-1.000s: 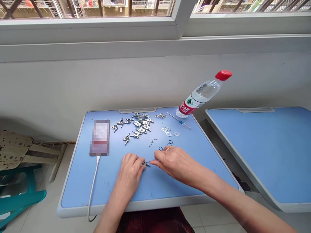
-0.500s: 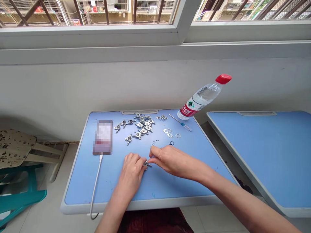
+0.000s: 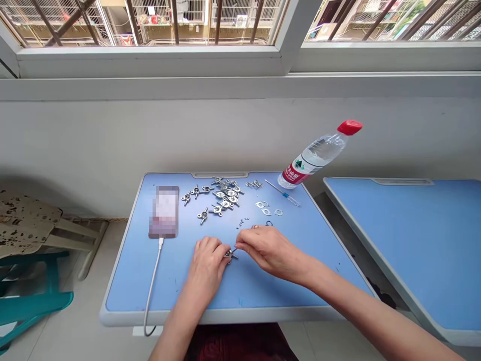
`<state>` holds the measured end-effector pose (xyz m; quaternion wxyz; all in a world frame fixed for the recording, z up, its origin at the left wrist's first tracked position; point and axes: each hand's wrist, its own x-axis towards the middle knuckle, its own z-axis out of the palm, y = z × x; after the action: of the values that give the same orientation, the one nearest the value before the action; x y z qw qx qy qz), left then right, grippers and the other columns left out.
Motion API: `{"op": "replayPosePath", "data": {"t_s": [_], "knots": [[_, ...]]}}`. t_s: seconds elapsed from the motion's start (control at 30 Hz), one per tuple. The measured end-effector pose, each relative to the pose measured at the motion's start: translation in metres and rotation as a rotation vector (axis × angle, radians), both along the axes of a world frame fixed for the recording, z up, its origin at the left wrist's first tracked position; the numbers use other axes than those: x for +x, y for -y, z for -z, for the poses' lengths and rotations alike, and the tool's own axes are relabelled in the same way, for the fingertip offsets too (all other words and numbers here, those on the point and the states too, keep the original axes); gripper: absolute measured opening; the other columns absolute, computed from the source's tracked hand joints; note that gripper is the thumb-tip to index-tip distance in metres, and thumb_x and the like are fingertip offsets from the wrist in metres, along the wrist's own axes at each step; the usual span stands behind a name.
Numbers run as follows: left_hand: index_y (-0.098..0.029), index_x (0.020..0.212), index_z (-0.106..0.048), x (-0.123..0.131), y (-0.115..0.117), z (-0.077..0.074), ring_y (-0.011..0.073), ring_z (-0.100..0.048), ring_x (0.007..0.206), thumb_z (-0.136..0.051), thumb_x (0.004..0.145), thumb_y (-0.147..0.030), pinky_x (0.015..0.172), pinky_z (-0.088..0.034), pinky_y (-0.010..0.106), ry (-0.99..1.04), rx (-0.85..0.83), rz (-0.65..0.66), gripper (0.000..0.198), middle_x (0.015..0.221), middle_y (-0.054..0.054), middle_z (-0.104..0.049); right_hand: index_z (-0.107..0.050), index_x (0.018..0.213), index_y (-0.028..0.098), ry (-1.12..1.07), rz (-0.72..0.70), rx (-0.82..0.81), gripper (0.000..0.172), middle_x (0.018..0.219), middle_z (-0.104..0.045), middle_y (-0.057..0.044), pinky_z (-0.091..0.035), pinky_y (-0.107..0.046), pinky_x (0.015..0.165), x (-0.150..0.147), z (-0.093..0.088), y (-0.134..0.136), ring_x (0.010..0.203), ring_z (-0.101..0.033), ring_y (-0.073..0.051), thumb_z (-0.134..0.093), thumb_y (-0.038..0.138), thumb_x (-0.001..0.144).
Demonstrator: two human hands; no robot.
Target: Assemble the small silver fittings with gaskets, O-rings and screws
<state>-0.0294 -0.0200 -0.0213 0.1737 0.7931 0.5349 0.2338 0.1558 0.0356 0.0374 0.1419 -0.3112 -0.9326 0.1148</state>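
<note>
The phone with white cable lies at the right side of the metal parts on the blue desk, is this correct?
Not quite: the phone lies to the left of the metal parts, not to the right, as the head view shows. The rest stands: it has its white cable, and both are on the blue desk.

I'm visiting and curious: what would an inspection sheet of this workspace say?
Surface: blue desk, second blue desk beside it.
Job's things: small metal winged fitting; scattered matching fittings; flat metal plates.
Clutter: water bottle, screwdriver, pixelated phone.
Hands: left hand grips the fitting; right hand pinches a thin pin against it.
Cables: white charging cable from the phone, over the desk edge.
Surroundings: barred window, teal stool.
</note>
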Motion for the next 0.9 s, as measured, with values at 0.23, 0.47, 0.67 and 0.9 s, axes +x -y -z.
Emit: {"op": "replayPosePath", "data": {"t_s": [0.23, 0.47, 0.67, 0.9], "knots": [[-0.023, 0.099, -0.060, 0.001, 0.000, -0.002, 0.0205, -0.053, 0.087, -0.059, 0.089, -0.011, 0.075, -0.042, 0.034, -0.013, -0.009, -0.025, 0.015, 0.092, 0.001, -0.061, -0.052, 0.092, 0.019, 0.189, -0.020, -0.215, 0.018, 0.079, -0.065, -0.005, -0.039, -0.027, 0.060, 0.002, -0.026, 0.008, 0.067, -0.058, -0.017, -0.036, 0.010, 0.096], [-0.023, 0.097, -0.060, 0.001, 0.001, 0.000, 0.0206, -0.053, 0.087, -0.060, 0.089, -0.013, 0.076, -0.044, 0.034, 0.016, -0.009, -0.035, 0.012, 0.092, 0.002, -0.061, -0.051, 0.082, 0.019, 0.102, 0.044, -0.140, 0.018, 0.062, -0.060, -0.001, -0.030, -0.026, 0.051, -0.001, -0.005, 0.007, 0.052, -0.054, -0.016, -0.041, 0.021, 0.098], [-0.022, 0.096, -0.060, 0.002, 0.002, 0.001, 0.0204, -0.053, 0.086, -0.061, 0.087, -0.011, 0.076, -0.044, 0.034, 0.004, 0.022, -0.056, 0.014, 0.089, 0.001, -0.060, -0.049, 0.079, 0.021, -0.206, 0.203, -0.089, 0.025, 0.062, -0.061, 0.000, -0.035, -0.024, 0.051, -0.006, 0.020, 0.022, 0.049, -0.051, -0.012, -0.036, 0.026, 0.100], [-0.023, 0.096, -0.061, 0.000, 0.003, 0.002, 0.0202, -0.055, 0.087, -0.062, 0.086, -0.010, 0.076, -0.043, 0.034, 0.030, 0.017, -0.069, 0.017, 0.090, 0.001, -0.061, -0.052, 0.082, 0.021, -0.136, 0.212, -0.179, 0.020, 0.068, -0.061, 0.000, -0.040, -0.025, 0.056, -0.006, 0.001, 0.022, 0.058, -0.053, -0.014, -0.041, 0.025, 0.098]]}}
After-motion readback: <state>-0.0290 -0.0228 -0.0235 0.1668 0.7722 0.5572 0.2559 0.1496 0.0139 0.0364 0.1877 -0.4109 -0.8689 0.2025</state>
